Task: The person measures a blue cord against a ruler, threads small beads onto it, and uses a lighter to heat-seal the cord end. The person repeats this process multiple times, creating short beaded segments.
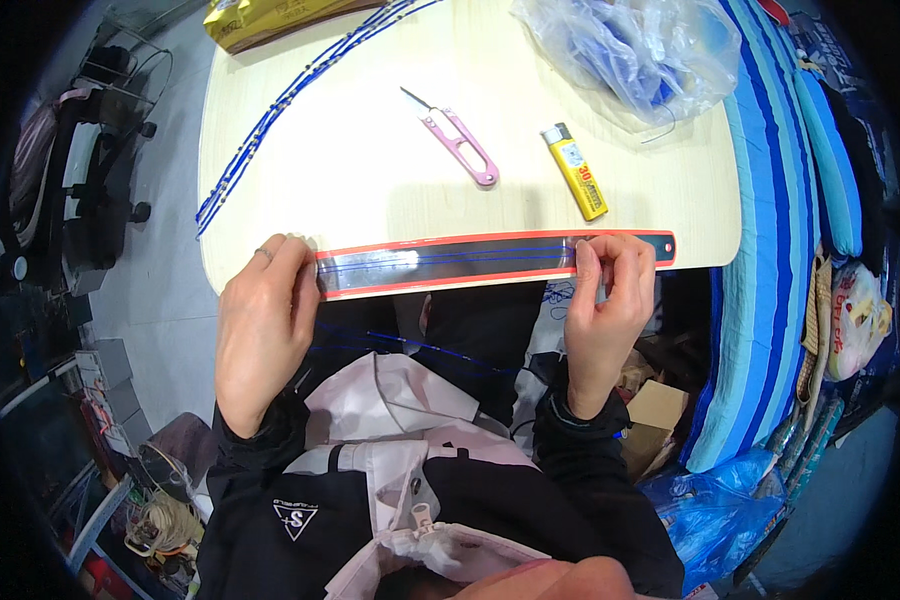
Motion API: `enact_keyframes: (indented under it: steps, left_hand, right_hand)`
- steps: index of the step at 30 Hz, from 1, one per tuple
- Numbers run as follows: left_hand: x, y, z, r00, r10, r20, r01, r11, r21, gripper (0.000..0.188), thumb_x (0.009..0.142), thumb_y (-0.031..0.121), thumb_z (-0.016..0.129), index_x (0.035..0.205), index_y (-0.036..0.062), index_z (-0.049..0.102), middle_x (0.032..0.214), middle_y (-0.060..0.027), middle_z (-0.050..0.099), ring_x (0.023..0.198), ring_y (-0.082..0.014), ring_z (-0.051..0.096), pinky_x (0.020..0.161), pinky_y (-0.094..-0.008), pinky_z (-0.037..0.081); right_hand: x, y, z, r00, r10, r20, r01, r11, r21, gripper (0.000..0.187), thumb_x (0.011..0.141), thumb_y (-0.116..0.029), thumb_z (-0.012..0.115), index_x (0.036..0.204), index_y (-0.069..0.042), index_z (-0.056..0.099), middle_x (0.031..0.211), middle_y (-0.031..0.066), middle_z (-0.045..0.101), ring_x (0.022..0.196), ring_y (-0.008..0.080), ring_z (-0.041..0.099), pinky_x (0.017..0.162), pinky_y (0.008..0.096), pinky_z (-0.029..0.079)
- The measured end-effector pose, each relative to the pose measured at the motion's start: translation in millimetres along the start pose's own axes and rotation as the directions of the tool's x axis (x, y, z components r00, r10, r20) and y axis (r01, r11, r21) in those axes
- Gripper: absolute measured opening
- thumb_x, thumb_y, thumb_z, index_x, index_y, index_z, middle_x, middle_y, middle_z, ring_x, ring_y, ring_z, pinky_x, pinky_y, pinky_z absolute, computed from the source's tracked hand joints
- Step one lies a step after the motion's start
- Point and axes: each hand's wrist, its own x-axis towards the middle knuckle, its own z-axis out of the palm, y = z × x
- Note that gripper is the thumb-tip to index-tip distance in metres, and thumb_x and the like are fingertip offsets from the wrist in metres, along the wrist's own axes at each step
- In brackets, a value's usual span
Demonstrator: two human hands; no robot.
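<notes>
A dark ruler-like strip with red edges (450,268) lies along the table's near edge. Thin blue cord (450,254) runs over it in two lines between my hands. My left hand (268,320) is closed at the strip's left end, its fingertips pinching the cord there. Near the strip's right end, my right hand (610,300) pinches the cord between thumb and fingers. Beyond the strip lie pink thread snips (462,148) and a yellow lighter (576,175). More blue cord with small beads (425,346) hangs across my lap.
A bundle of beaded blue cords (270,120) curves along the table's left side. At the back are a gold package (270,18) and a clear plastic bag (640,60) with blue contents. Blue striped bedding (760,250) borders the table's right; an open cardboard box (655,415) sits below.
</notes>
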Motion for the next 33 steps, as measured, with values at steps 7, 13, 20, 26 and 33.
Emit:
enact_keyframes:
  steps: [7, 13, 20, 26, 33]
  left_hand:
    - [1, 0, 1, 1.0, 0.002, -0.01, -0.003, 1.0, -0.022, 0.004, 0.08, -0.001, 0.053, 0.082, -0.0031, 0.05, 0.076, -0.0182, 0.052, 0.067, -0.0355, 0.053, 0.06, -0.0399, 0.042]
    - [1, -1, 2, 1.0, -0.017, 0.004, 0.017, 1.0, -0.026, 0.004, 0.08, -0.002, 0.052, 0.082, -0.0033, 0.05, 0.075, -0.0183, 0.051, 0.066, -0.0358, 0.052, 0.06, -0.04, 0.041]
    - [0, -1, 0, 0.997, 0.07, -0.031, -0.072, 0.995, -0.069, 0.005, 0.08, -0.002, 0.052, 0.083, -0.003, 0.05, 0.074, -0.018, 0.051, 0.068, -0.0357, 0.053, 0.061, -0.0391, 0.042]
    - [-22, 13, 0, 0.945, 0.301, -0.126, -0.326, 0.889, -0.321, 0.007, 0.079, -0.004, 0.053, 0.085, -0.0018, 0.052, 0.074, -0.0124, 0.051, 0.066, -0.0282, 0.052, 0.059, -0.0337, 0.041]
    - [-45, 3, 4, 0.939, 0.321, -0.123, -0.336, 0.785, -0.521, 0.007, 0.078, -0.003, 0.053, 0.084, -0.0017, 0.054, 0.072, -0.0115, 0.051, 0.062, -0.0264, 0.051, 0.056, -0.0324, 0.04]
  right_hand:
    - [0, 9, -5, 0.995, -0.037, -0.098, 0.032, 0.998, -0.055, 0.003, 0.084, 0.001, 0.056, 0.084, 0.001, 0.053, 0.082, 0.0089, 0.051, 0.071, 0.0175, 0.051, 0.055, 0.0269, 0.04]
    - [-1, 12, -4, 0.993, -0.051, -0.103, 0.048, 0.998, -0.032, 0.003, 0.084, 0.001, 0.057, 0.083, 0.0, 0.054, 0.082, 0.0077, 0.052, 0.071, 0.0169, 0.05, 0.054, 0.026, 0.04]
    - [-4, -18, 4, 0.987, -0.145, 0.069, 0.132, 0.978, 0.164, 0.022, 0.076, 0.0, 0.065, 0.097, 0.002, 0.058, 0.098, 0.015, 0.053, 0.085, 0.028, 0.054, 0.071, 0.0343, 0.046]
    - [-17, -71, 35, 0.802, -0.546, 0.24, 0.378, 0.777, 0.504, 0.039, 0.071, -0.005, 0.069, 0.105, 0.005, 0.053, 0.1, 0.0168, 0.056, 0.086, 0.0306, 0.056, 0.071, 0.0343, 0.047]
    - [-41, -81, 15, 0.859, -0.294, 0.42, -0.056, 0.761, 0.646, 0.006, 0.082, 0.001, 0.057, 0.077, 0.003, 0.055, 0.061, 0.0084, 0.056, 0.052, 0.0151, 0.054, 0.051, 0.0245, 0.042]
